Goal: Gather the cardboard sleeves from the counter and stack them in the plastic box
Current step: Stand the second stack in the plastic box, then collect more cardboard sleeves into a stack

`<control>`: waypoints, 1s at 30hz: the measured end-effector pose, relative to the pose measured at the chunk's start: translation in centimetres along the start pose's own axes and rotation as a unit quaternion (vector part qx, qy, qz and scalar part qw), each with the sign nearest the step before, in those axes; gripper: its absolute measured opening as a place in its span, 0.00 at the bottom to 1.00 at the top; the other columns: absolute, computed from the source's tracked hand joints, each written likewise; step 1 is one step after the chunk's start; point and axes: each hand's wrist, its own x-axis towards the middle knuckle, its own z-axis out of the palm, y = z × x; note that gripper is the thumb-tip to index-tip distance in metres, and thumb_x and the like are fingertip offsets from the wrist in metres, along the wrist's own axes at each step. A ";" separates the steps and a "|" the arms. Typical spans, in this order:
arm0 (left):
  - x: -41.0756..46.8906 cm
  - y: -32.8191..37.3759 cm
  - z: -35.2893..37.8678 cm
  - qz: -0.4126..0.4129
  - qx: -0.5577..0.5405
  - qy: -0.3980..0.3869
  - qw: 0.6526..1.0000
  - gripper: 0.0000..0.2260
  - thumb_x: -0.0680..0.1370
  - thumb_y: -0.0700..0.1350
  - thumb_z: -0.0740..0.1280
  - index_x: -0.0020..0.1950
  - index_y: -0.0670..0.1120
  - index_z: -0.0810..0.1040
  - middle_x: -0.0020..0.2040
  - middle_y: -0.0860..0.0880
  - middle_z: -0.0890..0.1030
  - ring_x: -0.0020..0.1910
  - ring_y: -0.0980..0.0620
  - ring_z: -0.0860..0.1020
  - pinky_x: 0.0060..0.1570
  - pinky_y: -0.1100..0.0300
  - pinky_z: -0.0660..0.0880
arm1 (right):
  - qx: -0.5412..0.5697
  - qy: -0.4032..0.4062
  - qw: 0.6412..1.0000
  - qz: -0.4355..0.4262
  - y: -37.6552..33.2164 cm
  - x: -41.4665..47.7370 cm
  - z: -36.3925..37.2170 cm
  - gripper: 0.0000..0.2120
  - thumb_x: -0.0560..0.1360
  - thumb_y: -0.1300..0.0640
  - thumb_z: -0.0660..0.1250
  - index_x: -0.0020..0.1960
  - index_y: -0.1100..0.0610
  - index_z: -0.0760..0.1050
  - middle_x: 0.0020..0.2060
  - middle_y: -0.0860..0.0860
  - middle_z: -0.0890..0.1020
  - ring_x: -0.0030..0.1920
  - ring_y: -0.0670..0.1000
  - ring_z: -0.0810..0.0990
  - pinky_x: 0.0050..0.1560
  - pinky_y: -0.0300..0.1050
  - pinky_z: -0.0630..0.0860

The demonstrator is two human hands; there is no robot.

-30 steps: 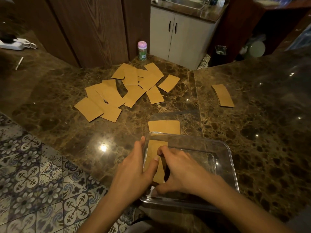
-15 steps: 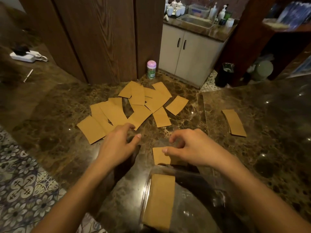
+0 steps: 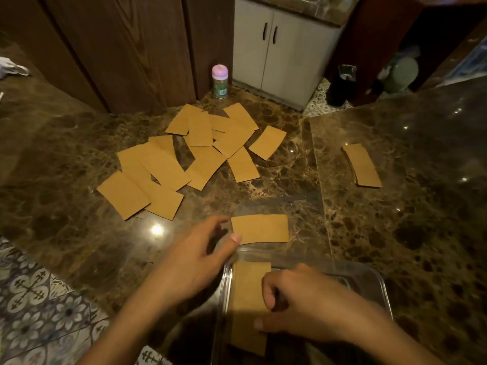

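A clear plastic box (image 3: 382, 285) sits at the counter's near edge with a brown cardboard sleeve (image 3: 246, 291) lying along its left side. My right hand (image 3: 303, 304) is inside the box, fingers curled over that sleeve's right edge, thumb on top of it. Just beyond the box a single sleeve (image 3: 261, 229) lies flat. My left hand (image 3: 195, 259) hovers left of the box with fingers spread, its thumb tip at this sleeve's left corner. Several loose sleeves (image 3: 163, 167) are scattered further back.
A small stack of sleeves (image 3: 362, 164) lies on the right counter slab. A pink-capped bottle (image 3: 219, 81) stands at the back by the wooden panel. A white cabinet (image 3: 284, 48) is beyond the counter, and patterned floor tiles (image 3: 34, 299) show past its left edge.
My right hand has drawn back from the single sleeve into the box, onto the sleeve there. My left hand has shifted right, toward the single sleeve's corner. The view has tilted down.
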 end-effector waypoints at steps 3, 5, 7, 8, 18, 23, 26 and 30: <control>-2.9 0.5 1.9 0.014 -0.003 -0.070 0.997 0.28 0.79 0.62 0.64 0.77 0.68 0.57 0.69 0.69 0.70 0.67 0.64 0.71 0.65 0.59 0.70 | 0.051 0.047 0.998 -0.003 -0.2 1.3 1.2 0.17 0.71 0.38 0.75 0.47 0.49 0.76 0.47 0.43 0.80 0.49 0.47 0.78 0.43 0.43 0.75; -3.4 0.2 3.1 0.022 0.046 -0.087 0.995 0.38 0.78 0.57 0.69 0.79 0.67 0.47 0.76 0.61 0.68 0.69 0.64 0.67 0.63 0.66 0.64 | 0.077 0.074 0.994 0.003 -0.3 1.7 1.5 0.17 0.70 0.38 0.77 0.46 0.50 0.78 0.44 0.45 0.80 0.46 0.46 0.79 0.43 0.45 0.77; -3.4 -0.2 3.3 0.015 0.053 -0.112 0.992 0.47 0.75 0.56 0.73 0.79 0.67 0.39 0.78 0.60 0.65 0.72 0.61 0.67 0.62 0.66 0.63 | 0.085 0.097 0.992 0.002 -0.2 1.9 1.9 0.19 0.69 0.37 0.77 0.45 0.50 0.79 0.42 0.44 0.80 0.44 0.44 0.79 0.42 0.45 0.78; -3.3 -0.5 3.1 0.013 0.044 -0.133 0.990 0.52 0.72 0.57 0.75 0.78 0.68 0.36 0.78 0.62 0.64 0.72 0.60 0.67 0.64 0.64 0.65 | 0.088 0.108 0.990 -0.002 -0.1 2.0 2.2 0.19 0.69 0.36 0.77 0.45 0.50 0.79 0.41 0.44 0.81 0.43 0.44 0.79 0.42 0.44 0.78; -3.3 -0.4 3.1 0.049 0.145 -0.223 0.963 0.61 0.70 0.48 0.78 0.68 0.77 0.24 0.81 0.61 0.40 0.77 0.45 0.63 0.68 0.46 0.71 | 0.043 0.168 0.983 -0.058 -0.8 2.0 2.7 0.18 0.79 0.37 0.66 0.44 0.52 0.75 0.37 0.48 0.81 0.41 0.49 0.79 0.44 0.48 0.75; -2.9 0.6 1.7 0.022 0.090 -0.228 0.969 0.58 0.63 0.72 0.75 0.68 0.79 0.27 0.79 0.67 0.41 0.79 0.56 0.54 0.75 0.49 0.62 | 0.020 0.252 0.962 -0.103 -1.1 1.6 -1.1 0.19 0.81 0.38 0.62 0.43 0.52 0.77 0.33 0.47 0.80 0.34 0.45 0.76 0.34 0.39 0.70; -2.5 2.5 -0.7 -0.018 0.027 -0.141 0.989 0.49 0.66 0.77 0.67 0.70 0.79 0.31 0.79 0.66 0.49 0.77 0.58 0.58 0.76 0.49 0.60 | 0.078 0.329 0.936 -0.093 0.3 3.0 -4.5 0.14 0.79 0.40 0.67 0.45 0.50 0.78 0.34 0.47 0.82 0.35 0.43 0.80 0.37 0.37 0.77; 1.7 1.4 -2.9 -0.030 0.128 0.004 0.991 0.44 0.68 0.77 0.56 0.81 0.65 0.44 0.81 0.52 0.61 0.76 0.48 0.65 0.72 0.45 0.67 | -0.018 0.259 0.965 -0.025 3.3 6.4 -7.9 0.30 0.71 0.40 0.78 0.69 0.49 0.74 0.61 0.47 0.82 0.61 0.48 0.80 0.64 0.49 0.78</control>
